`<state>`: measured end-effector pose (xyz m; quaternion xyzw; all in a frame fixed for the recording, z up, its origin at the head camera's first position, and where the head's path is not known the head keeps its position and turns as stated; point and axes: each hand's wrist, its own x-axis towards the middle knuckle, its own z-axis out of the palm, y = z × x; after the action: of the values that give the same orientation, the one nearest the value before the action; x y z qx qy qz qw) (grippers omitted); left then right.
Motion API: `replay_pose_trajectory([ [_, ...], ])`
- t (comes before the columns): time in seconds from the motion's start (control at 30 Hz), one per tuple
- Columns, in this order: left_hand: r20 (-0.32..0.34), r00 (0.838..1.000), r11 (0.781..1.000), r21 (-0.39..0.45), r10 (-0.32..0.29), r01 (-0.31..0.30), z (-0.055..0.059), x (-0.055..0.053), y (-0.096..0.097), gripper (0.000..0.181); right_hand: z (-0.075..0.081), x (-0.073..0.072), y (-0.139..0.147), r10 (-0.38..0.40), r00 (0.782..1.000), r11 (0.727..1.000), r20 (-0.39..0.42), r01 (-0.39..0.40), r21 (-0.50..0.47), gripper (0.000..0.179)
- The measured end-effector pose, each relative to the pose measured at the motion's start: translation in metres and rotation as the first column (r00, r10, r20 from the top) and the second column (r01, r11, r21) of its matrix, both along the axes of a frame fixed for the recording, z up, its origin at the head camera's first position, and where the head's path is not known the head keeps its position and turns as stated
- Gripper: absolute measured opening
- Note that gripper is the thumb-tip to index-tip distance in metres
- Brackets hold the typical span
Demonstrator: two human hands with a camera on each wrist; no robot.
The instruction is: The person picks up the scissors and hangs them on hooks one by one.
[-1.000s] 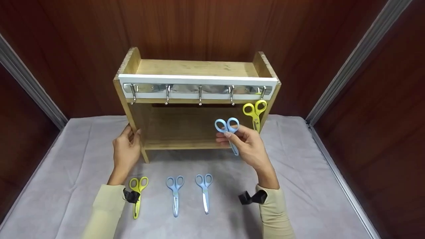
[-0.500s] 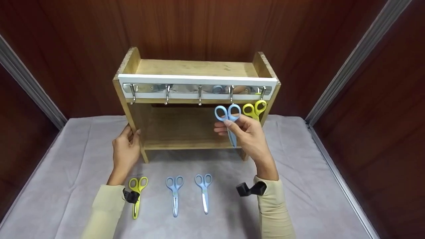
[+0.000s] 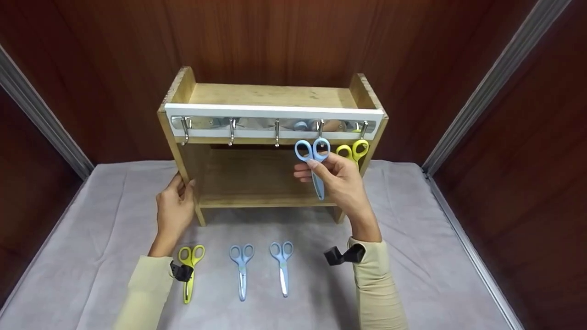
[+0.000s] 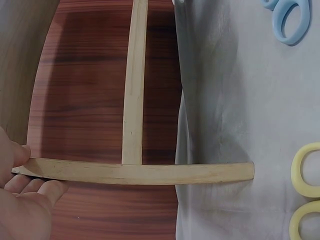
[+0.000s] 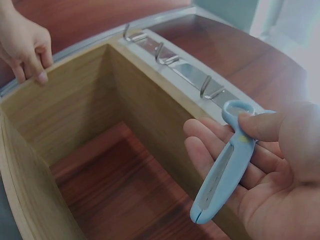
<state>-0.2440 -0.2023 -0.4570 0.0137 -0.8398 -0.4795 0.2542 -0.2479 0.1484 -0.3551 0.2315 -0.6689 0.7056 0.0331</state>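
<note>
My right hand (image 3: 343, 181) pinches a pair of light blue scissors (image 3: 317, 167) below the finger loops, blades down. Its loops overlap the lower end of the fourth hook (image 3: 321, 128) on the rack in the head view. In the right wrist view the scissors (image 5: 225, 170) lie across the fingers, thumb near the loops. Yellow scissors (image 3: 360, 149) hang at the rightmost hook, partly hidden behind the right hand. My left hand (image 3: 175, 201) grips the left side panel of the wooden shelf (image 3: 270, 201); the left wrist view shows thumb and fingers on either side of the panel's edge (image 4: 100, 171).
Across the shelf's front top runs a white hook rack (image 3: 257, 110). On the grey cloth (image 3: 440, 256) in front lie yellow scissors (image 3: 189, 275), blue scissors (image 3: 242, 270) and more blue scissors (image 3: 283, 270). Dark wood-grain walls (image 3: 275, 36) enclose the back and sides.
My right hand has lifted the blue scissors upward, from below the rack to the fourth hook's lower end. The left hand stays on the side panel.
</note>
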Motion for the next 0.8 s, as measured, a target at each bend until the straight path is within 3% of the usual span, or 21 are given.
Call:
replay_pose_trajectory([
  [0.43, 0.002, 1.0, 1.0, -0.006, 0.004, -0.004, -0.001, -0.001, -0.001, 0.032, -0.007, -0.005, -0.003, -0.006, 0.999, 1.0, 0.053, 0.005, 0.009, 0.026],
  [0.8, 0.007, 1.0, 1.0, 0.015, -0.015, 0.015, 0.0, -0.001, -0.002, 0.035, -0.013, -0.006, -0.001, -0.029, 0.995, 1.0, 0.09, 0.03, -0.008, 0.02],
])
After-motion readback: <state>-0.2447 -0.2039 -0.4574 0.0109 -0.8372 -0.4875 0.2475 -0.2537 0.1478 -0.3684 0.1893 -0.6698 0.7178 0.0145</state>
